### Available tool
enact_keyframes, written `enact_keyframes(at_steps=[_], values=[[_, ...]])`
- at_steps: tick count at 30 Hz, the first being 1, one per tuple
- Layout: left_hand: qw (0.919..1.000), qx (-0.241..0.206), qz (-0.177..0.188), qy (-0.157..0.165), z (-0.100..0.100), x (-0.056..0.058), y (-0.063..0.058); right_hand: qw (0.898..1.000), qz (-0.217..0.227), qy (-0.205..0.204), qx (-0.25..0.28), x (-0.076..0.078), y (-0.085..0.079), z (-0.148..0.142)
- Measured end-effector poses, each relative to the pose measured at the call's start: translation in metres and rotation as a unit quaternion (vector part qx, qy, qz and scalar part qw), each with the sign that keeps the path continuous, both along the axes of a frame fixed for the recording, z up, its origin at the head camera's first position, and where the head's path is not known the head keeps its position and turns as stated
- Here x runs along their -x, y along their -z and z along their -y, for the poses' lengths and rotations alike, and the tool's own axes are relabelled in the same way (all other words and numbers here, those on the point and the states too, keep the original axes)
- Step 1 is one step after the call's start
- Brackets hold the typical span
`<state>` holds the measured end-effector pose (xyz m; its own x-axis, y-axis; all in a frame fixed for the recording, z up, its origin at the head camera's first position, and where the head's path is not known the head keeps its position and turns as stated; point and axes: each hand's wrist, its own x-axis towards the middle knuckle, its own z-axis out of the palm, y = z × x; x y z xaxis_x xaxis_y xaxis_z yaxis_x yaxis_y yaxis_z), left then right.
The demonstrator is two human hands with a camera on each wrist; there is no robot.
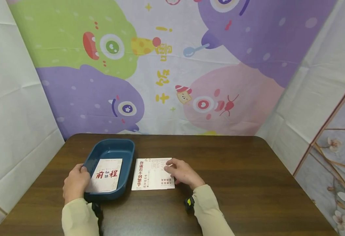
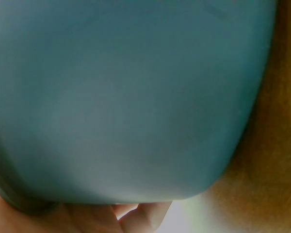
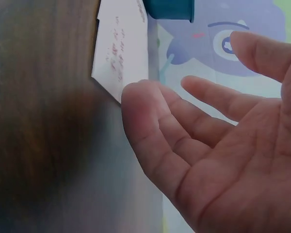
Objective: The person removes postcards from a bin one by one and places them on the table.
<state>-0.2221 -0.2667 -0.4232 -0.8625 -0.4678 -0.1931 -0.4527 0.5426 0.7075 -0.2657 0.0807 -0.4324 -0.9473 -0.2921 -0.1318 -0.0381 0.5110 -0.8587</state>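
Note:
A deep blue plastic tray sits on the left of the table. My left hand grips its left side near the front corner, thumb at the rim. In the left wrist view the tray's outer wall covers most of the picture and hides much of the hand. Inside the tray lies a white card with red and dark characters. To its right, white printed cards lie on the table, edges slightly offset. My right hand is over their right edge, fingers loosely bent, holding nothing; contact is unclear.
The dark brown wooden table extends to the right and front. Behind it hangs a cloth with cartoon monsters. White fabric walls flank the left side, and a flowered panel stands at the right.

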Motion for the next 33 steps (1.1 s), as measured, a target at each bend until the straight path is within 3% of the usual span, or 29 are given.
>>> enact_keyframes(at_steps=[33], values=[[1.0000, 0.005, -0.005, 0.005, 0.0008, -0.0011, -0.0003, 1.000, 0.008, -0.016, -0.004, -0.0020, 0.0020, 0.0011]])
